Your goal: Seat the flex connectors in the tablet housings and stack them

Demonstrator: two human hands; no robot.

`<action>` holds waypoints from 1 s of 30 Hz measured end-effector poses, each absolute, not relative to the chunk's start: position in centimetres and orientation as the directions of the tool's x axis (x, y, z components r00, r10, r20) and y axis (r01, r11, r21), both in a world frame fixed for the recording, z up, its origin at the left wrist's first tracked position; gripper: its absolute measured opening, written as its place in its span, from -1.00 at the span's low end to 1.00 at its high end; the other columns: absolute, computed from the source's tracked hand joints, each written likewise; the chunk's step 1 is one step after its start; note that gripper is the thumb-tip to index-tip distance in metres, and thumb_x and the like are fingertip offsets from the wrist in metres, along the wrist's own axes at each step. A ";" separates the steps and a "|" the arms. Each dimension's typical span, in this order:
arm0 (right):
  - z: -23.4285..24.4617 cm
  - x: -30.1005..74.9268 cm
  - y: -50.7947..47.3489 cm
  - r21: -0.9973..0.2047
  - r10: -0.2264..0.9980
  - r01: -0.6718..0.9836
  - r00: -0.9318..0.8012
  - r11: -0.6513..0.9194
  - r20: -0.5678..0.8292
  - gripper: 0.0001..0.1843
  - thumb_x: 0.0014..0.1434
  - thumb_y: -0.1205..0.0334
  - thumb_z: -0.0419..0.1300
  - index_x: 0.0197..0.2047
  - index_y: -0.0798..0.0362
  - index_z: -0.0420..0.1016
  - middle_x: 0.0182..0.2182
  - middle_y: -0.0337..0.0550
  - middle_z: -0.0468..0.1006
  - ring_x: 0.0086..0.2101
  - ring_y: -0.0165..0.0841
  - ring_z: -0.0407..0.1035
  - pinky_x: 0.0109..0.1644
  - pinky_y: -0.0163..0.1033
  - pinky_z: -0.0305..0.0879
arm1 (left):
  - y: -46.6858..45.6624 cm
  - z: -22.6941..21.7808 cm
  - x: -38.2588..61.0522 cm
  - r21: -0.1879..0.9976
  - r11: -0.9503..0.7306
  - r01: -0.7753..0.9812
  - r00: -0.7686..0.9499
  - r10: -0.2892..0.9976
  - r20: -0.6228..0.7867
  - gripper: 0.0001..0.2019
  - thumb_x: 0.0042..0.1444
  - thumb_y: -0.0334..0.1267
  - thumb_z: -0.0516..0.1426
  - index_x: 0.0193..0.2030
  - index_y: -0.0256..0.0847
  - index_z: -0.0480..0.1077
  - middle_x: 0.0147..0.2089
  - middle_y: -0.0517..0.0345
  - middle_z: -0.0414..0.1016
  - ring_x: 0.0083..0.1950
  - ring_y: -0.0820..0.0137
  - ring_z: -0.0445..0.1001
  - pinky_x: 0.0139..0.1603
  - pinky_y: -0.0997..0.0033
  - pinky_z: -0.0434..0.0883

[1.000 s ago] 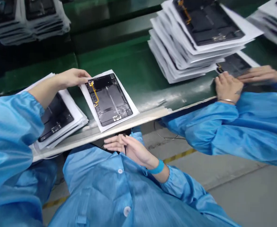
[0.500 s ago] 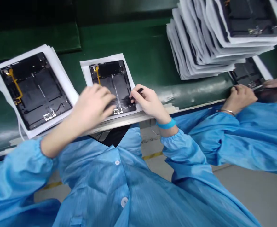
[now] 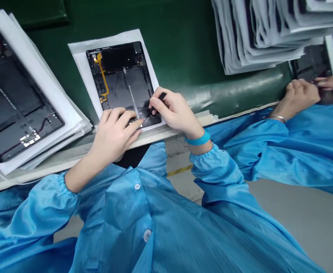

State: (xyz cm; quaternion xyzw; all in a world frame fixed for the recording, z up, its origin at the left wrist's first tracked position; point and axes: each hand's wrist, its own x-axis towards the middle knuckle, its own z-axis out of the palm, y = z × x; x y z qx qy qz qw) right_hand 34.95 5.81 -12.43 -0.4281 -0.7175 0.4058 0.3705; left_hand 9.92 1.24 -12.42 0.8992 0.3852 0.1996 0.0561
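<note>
A black tablet housing point(image 3: 118, 87) with its inside facing up lies on white sheets point(image 3: 79, 57) in front of me. It carries an orange flex cable point(image 3: 103, 79) and a grey ribbon down the middle. My left hand point(image 3: 113, 132) rests over the housing's lower edge, fingers spread, the index finger by the small white board there, which it partly hides. Between the thumb and fingers of my right hand point(image 3: 173, 110) are slim black tweezers point(image 3: 162, 96), slanting down to the housing's lower right, near the left fingertip.
Another open tablet housing point(image 3: 15, 98) sits on a sheet stack point(image 3: 55, 102) at left. A tall pile of wrapped housings point(image 3: 254, 41) stands at upper right. Beside me, a co-worker's hands point(image 3: 302, 94) handle another housing. Everything rests on a green mat point(image 3: 183, 49).
My left hand has come down onto the lower edge of the housing. The tweezers' tip now meets the area by its fingertip. The view has shifted closer to the housing.
</note>
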 end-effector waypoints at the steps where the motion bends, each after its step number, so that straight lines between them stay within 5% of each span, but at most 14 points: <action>1: -12.4 34.9 5.7 -0.899 0.915 0.314 -0.360 0.305 0.185 -0.38 0.60 -0.38 0.10 -0.19 0.00 0.50 -0.40 -0.34 0.51 -0.37 -0.46 0.43 -0.17 -0.29 0.30 | 1.3 -12.3 9.9 0.241 -0.705 0.666 0.636 0.707 0.310 -0.72 0.59 -0.21 0.18 0.29 -0.02 0.65 0.23 -0.07 0.68 0.24 -0.04 0.56 0.21 -0.17 0.45; 9: -12.4 35.4 5.1 -0.878 0.936 0.380 -0.302 0.292 0.180 -0.50 0.67 -0.21 0.08 -0.10 0.00 0.57 -0.31 -0.31 0.53 -0.25 -0.42 0.54 0.01 -0.25 0.48 | 1.9 -11.3 9.7 0.213 -0.733 0.646 0.699 0.680 0.219 -0.70 0.57 -0.10 0.17 0.31 0.03 0.63 0.26 -0.06 0.67 0.26 -0.10 0.61 0.25 -0.30 0.46; 18: -13.2 35.6 5.2 -0.834 0.940 0.445 -0.247 0.327 0.237 -0.33 0.62 -0.46 -0.06 -0.16 -0.07 0.49 -0.29 -0.28 0.52 -0.28 -0.35 0.51 0.01 -0.12 0.53 | 2.4 -11.0 9.5 0.161 -0.779 0.606 0.751 0.627 0.208 -0.63 0.64 -0.05 0.11 0.34 -0.10 0.62 0.28 -0.17 0.64 0.25 -0.12 0.60 0.25 -0.28 0.45; 30: -13.3 35.3 4.7 -0.654 0.901 0.630 -0.206 0.420 0.381 -0.40 0.66 -0.32 -0.19 -0.23 -0.17 0.38 -0.29 -0.09 0.56 -0.22 -0.14 0.47 0.10 0.08 0.51 | 2.9 -10.2 8.9 0.112 -0.820 0.562 0.796 0.573 0.196 -0.59 0.67 0.01 0.11 0.41 -0.13 0.57 0.31 -0.12 0.65 0.23 -0.09 0.61 0.24 -0.29 0.46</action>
